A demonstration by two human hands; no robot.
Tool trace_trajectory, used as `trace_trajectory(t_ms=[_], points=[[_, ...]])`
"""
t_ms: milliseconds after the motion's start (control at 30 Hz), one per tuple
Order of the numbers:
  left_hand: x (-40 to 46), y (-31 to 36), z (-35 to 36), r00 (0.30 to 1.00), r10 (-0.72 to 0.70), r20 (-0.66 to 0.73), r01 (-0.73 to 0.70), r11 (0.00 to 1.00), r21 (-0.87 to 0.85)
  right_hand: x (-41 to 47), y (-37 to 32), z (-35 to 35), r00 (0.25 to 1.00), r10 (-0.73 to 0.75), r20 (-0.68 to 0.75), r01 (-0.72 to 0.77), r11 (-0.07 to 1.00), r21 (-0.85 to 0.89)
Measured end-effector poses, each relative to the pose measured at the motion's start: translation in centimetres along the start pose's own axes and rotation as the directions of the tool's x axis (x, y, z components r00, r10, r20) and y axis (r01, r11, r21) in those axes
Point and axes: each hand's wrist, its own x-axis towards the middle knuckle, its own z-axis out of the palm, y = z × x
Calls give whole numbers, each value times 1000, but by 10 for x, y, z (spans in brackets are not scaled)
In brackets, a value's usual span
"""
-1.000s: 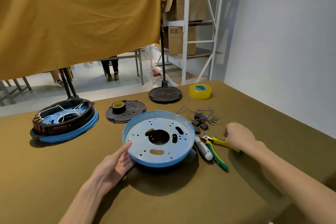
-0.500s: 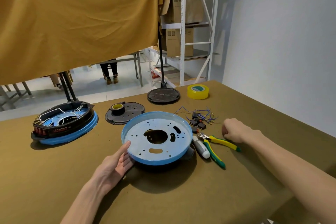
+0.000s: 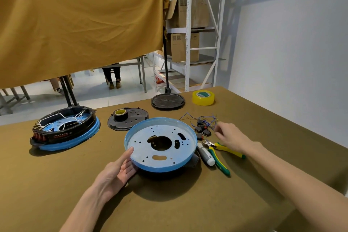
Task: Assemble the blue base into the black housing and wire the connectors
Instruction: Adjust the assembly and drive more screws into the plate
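A round blue base [image 3: 162, 145] with many holes lies in the middle of the table, on top of a black housing part [image 3: 194, 160] that peeks out at its right. My left hand [image 3: 120, 170] holds the base's near-left rim, thumb on top. My right hand [image 3: 230, 138] reaches over the pliers toward a small heap of black connectors with blue wires [image 3: 204, 127], its fingers loosely bent and holding nothing.
A finished black housing on a blue base [image 3: 65, 131] sits at the left. A black lid with a tape roll [image 3: 128, 118], a black round stand foot [image 3: 168, 100], yellow tape [image 3: 203, 97], yellow-green pliers [image 3: 220, 154] and a white screwdriver [image 3: 206, 154] lie around.
My right hand has lifted off the pliers' handle and moved left and away, toward the connectors. My left hand has stayed on the base's rim.
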Motion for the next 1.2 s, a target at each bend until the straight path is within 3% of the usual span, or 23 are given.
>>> trace_trajectory(t_ms=[133, 300, 467, 667, 833, 1200], points=[[1, 1, -3, 1000, -10, 10, 10, 1000, 1, 8, -60, 5, 981, -65, -184, 130, 921, 366], [-1, -1, -4, 1000, -13, 20, 13, 1000, 13, 11, -126, 6, 973, -149, -175, 224, 777, 588], [-2, 0, -7, 999, -19, 29, 19, 1000, 0, 8, -178, 24, 939, -339, 50, 266, 811, 521], [-7, -3, -9, 997, -11, 73, 11, 1000, 5, 13, -211, 46, 904, -353, 242, 141, 780, 610], [-6, -3, -13, 993, -22, 117, 25, 999, -26, 24, -215, 49, 903, -343, 259, 38, 665, 746], [-7, 0, -19, 974, -52, 220, 74, 993, -91, 41, -229, 75, 891, -397, 222, 128, 687, 715]])
